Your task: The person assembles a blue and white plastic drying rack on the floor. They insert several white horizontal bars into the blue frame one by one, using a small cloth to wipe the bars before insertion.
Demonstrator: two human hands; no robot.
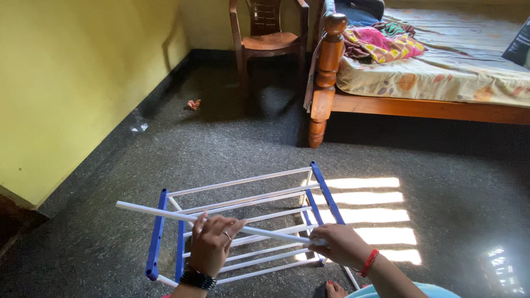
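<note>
Left hand and right hand (both fingers curled) each close their grip.

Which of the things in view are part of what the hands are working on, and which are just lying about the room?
In hand:
- white rod, gripped by left hand and right hand
- rack with blue side bars and white rods, on the floor under the hands

Lying about:
- brown chair
- wooden bed
- bright cloth on the bed
- small scrap on the floor
</note>
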